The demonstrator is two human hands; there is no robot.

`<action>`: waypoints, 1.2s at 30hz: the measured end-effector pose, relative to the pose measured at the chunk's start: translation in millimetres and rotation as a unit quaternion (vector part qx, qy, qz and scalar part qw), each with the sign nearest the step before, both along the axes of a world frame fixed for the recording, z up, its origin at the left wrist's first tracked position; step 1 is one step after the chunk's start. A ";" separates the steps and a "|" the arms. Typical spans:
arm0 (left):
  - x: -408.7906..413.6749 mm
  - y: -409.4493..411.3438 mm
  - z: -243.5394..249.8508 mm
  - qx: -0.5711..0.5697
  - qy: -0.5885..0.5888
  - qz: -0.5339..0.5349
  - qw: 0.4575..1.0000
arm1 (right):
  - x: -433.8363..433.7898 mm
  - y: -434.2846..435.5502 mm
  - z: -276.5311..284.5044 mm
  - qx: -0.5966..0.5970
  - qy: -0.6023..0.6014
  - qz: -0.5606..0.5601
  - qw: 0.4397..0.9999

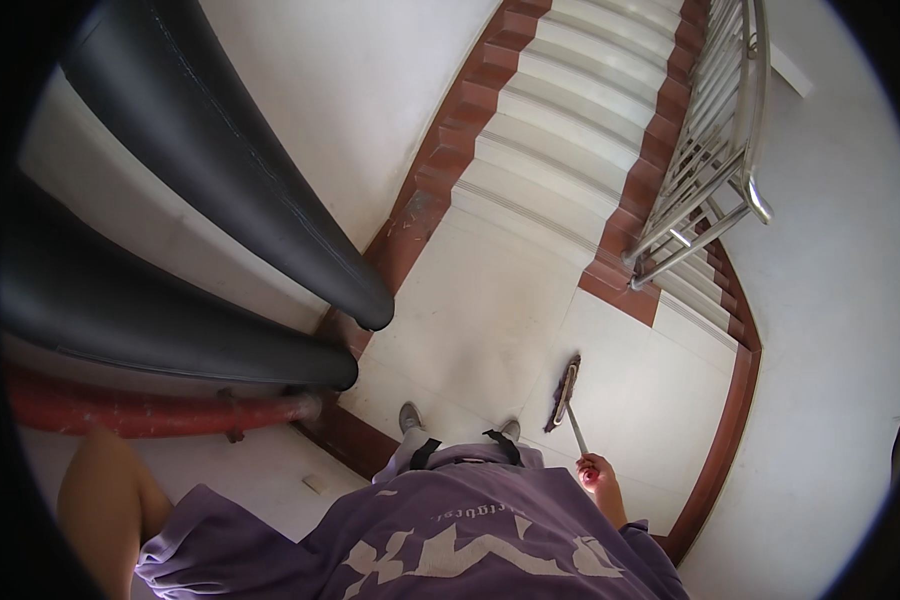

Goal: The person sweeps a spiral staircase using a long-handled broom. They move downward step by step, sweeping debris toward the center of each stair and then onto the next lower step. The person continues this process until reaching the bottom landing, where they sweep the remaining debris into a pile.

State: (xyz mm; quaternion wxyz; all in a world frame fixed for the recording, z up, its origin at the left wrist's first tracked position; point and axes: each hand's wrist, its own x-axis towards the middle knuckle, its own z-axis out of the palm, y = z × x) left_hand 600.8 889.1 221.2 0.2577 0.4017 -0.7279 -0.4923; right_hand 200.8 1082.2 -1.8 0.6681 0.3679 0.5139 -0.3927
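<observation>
My right hand [596, 474] is closed around the handle of a flat mop [566, 394], low at the right of my body. The handle's red end shows within my grip, and its pale shaft runs forward to the head. Dark purplish fringe edges the narrow mop head, which rests on the pale landing floor [487, 315] ahead and to the right of my shoes. My left hand is out of view; only the bent left arm [101, 495] shows at the lower left edge.
Pale stairs [562, 127] with red-brown borders rise ahead. A metal railing [720, 165] separates them from another flight [694, 304] at right. Two thick black-wrapped pipes [270, 202] and a red pipe [157, 409] stand at left. White walls [817, 300] enclose the landing.
</observation>
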 end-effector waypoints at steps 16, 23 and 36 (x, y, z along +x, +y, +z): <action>157.2 9.8 309.8 -0.707 0.145 0.241 0.649 | 66.6 -18.3 96.5 -0.039 0.143 0.149 0.978; 117.2 -59.8 34.4 -0.049 0.227 0.377 0.897 | 159.0 -76.2 181.3 -0.079 0.205 0.284 0.933; 53.0 -36.0 -250.9 0.752 0.353 0.330 0.449 | 297.5 -226.7 89.7 -0.080 -0.172 0.147 0.971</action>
